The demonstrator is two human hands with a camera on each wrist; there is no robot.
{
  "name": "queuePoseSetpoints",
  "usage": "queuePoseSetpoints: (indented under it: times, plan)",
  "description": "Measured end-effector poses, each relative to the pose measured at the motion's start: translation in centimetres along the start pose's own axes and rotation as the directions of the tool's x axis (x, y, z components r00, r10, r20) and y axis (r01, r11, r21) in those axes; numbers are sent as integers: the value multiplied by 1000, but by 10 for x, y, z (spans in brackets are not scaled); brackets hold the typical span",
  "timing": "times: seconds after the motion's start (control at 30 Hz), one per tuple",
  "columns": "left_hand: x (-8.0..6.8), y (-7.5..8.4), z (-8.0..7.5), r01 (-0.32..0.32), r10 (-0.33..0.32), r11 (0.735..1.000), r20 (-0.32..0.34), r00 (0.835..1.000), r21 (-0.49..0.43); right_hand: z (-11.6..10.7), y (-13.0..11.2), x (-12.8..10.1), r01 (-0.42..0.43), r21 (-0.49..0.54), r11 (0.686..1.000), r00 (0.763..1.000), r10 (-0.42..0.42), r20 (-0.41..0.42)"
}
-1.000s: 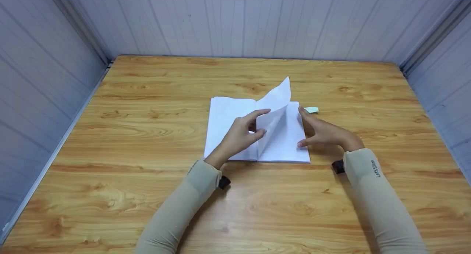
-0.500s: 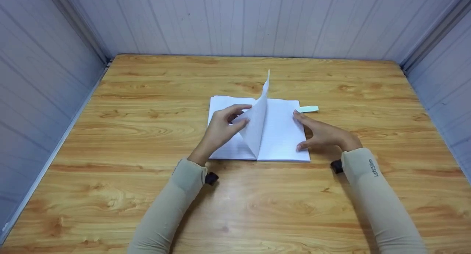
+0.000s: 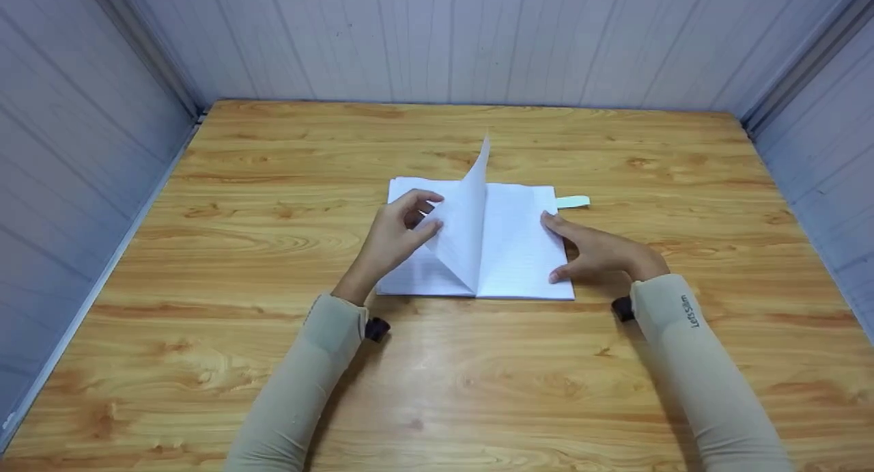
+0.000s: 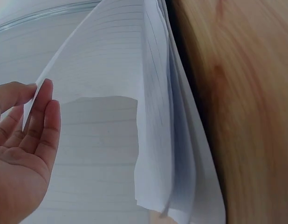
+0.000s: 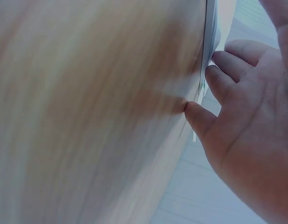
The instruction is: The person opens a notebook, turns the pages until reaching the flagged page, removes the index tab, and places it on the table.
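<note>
Close-fitting beige sleeves (image 3: 703,383), creased lower down, with dark lettering (image 3: 691,311) on the right one; a small black block (image 3: 377,329) juts inward at the wrist end of each

open notebook (image 3: 519,253), one leaf (image 3: 466,219) upright

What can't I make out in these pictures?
Head view: part of the left page, hidden by the raised page and left hand.
Head view: any faint writing on the right page, too small to tell.
Head view: the sleeves' upper parts, cut off by the bottom edge.
Right wrist view: right hand, thumb tip cut off by the top edge.
</note>
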State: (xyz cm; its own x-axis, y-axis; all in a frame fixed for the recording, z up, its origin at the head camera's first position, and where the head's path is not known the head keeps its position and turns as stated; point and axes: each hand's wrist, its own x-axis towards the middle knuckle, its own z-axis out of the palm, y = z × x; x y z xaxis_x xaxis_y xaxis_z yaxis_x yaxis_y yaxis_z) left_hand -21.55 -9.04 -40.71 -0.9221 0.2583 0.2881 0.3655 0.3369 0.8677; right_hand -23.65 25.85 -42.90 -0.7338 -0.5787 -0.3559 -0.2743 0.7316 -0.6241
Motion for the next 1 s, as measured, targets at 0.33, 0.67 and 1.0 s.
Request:
queuePoseSetpoints:
  times: [0.33,0.67,1.0]
  plan:
    - [-2,-7,-6,-55,52,995,33,998,84,-1,-1,0,-8,-34,999,1000,8,10]
    - [-3,-14,-13,-157,153,974,35,988,166,-1,-2,1,18,-51,999,1000,-17,11]
    - [-7,-19,-27,14,-105,950,274,956,313,1,-2,3,40,-45,998,999,-38,34]
